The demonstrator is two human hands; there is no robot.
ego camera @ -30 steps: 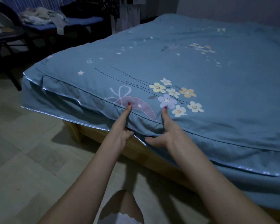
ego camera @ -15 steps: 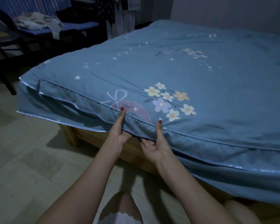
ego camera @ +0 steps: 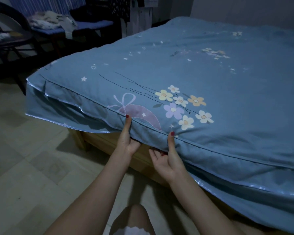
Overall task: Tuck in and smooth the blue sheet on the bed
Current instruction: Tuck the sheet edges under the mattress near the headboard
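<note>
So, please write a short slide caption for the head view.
Both hands, left hand and right hand, grip the blue sheet along the bed's near edge.

You have one bed (ego camera: 109, 145) before you, covered by one blue sheet (ego camera: 210, 73). Two hands work at its near edge: one left hand (ego camera: 127, 139) and one right hand (ego camera: 166, 160). The nearest printed cluster counts seven flowers (ego camera: 174, 110) and one pink bow (ego camera: 124, 101). Two chairs (ego camera: 15, 39) stand behind, one carrying one heap of clothes (ego camera: 47, 20).
</note>
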